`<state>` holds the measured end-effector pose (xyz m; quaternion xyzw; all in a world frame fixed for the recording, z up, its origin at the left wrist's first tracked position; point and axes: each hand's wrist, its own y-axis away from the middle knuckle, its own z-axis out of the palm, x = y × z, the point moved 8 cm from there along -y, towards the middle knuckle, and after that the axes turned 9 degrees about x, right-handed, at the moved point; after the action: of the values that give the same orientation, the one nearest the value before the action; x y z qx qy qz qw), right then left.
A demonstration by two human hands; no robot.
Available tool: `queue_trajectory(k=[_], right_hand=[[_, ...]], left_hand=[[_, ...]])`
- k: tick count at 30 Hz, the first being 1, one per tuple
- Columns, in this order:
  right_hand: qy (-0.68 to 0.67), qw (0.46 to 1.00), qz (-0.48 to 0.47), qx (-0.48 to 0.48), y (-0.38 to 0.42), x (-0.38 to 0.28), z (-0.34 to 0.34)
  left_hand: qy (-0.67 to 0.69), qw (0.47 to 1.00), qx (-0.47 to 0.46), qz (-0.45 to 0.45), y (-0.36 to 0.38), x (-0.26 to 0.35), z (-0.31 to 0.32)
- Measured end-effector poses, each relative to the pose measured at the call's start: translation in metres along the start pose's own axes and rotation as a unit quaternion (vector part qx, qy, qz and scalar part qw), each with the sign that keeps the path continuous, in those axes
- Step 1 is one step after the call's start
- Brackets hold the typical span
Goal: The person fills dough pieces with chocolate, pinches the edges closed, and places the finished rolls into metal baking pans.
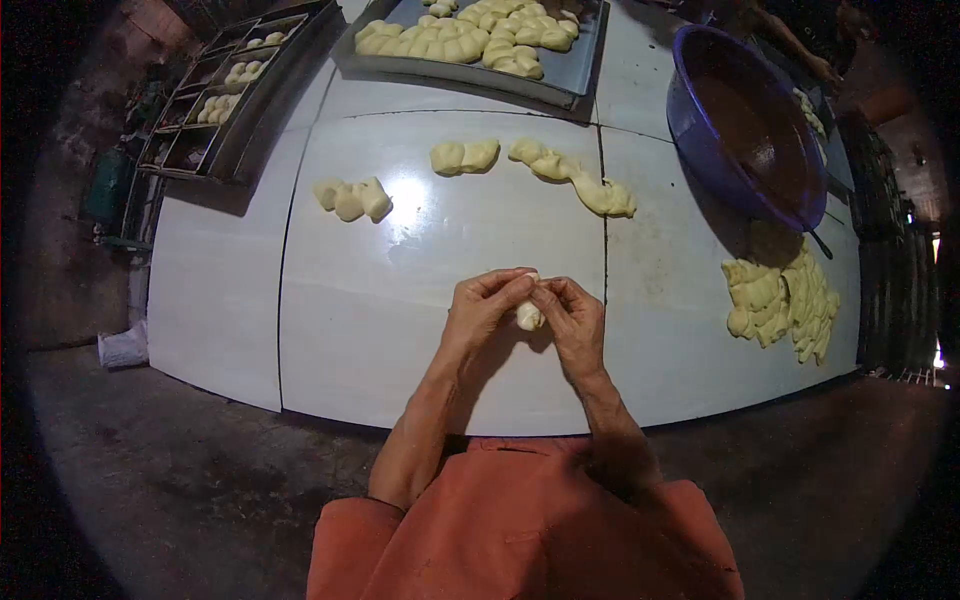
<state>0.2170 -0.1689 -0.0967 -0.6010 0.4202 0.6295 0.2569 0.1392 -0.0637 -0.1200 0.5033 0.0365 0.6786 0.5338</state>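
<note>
Between my two hands, just above the white table, is a small pale piece of dough. My left hand pinches its upper end from the left, fingertips meeting those of my right hand, which pinches it from the right. The lower part of the piece hangs out below the fingers. Beyond my hands lie a cluster of dough lumps on the left, a shorter dough piece in the middle and a long, lumpy dough strip to the right.
A tray of dough pieces stands at the far edge. Left of it is a divided case holding pale balls. A large blue basin stands at the right, with flattened dough nearer. Another person's arm shows at the top right.
</note>
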Motion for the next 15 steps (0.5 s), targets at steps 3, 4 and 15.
queue_trajectory(k=[3,4,15], right_hand=[[0.097,0.987,-0.127,-0.026,0.01,-0.023,-0.003],[0.147,0.947,-0.283,-0.04,0.021,-0.044,0.004],[0.1,0.929,-0.352,0.042,0.019,-0.045,-0.009]], left_hand=[[0.012,1.0,0.008,-0.012,-0.011,-0.001,-0.007],[0.017,1.0,0.026,-0.007,-0.012,0.002,-0.01],[-0.13,0.985,-0.061,0.092,0.021,0.02,0.01]])
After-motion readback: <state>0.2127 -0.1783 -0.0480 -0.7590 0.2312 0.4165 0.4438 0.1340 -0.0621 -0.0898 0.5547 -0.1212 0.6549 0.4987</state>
